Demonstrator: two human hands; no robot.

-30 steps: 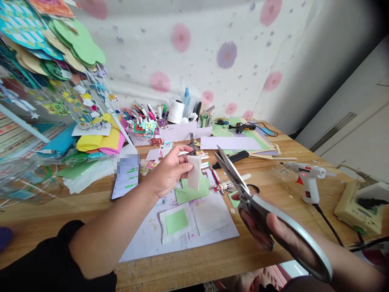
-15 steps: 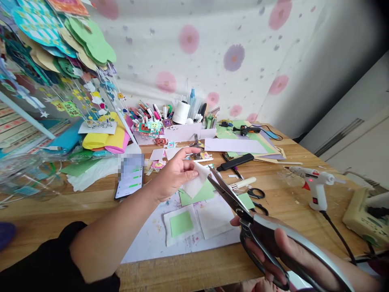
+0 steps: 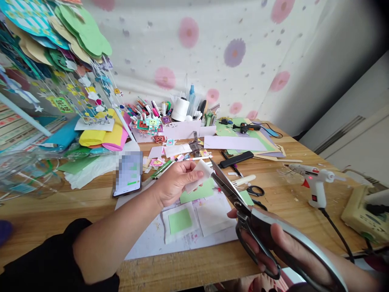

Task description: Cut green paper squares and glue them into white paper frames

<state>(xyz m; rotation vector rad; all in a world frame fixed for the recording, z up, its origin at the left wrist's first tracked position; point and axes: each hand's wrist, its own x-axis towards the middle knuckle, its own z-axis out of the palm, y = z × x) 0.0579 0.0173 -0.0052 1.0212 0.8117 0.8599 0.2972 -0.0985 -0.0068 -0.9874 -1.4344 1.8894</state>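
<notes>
My left hand (image 3: 180, 180) pinches a small folded piece of white material (image 3: 202, 171), thin like felt or paper, above the work sheet. My right hand (image 3: 273, 243) grips large scissors (image 3: 234, 202) with grey and black handles. Their blades are parted and point up and left, with the tips beside the white piece's right edge. Beneath my hands lie a green paper square on a white square (image 3: 180, 221), a plain white square (image 3: 212, 215) and a larger green sheet (image 3: 199, 190), partly covered by my left hand.
A phone (image 3: 127, 174) lies left of my forearm. At the right stand a white glue gun (image 3: 316, 180) with its cord and a beige power strip (image 3: 363, 215). Black-handled scissors (image 3: 255, 190) rest behind the blades. Pens and markers (image 3: 148, 108) fill a box at the back.
My left hand has turned the white piece, which now looks more folded and upright by the blades. The scissors stay parted and have shifted slightly. The whole view has tilted a little.
</notes>
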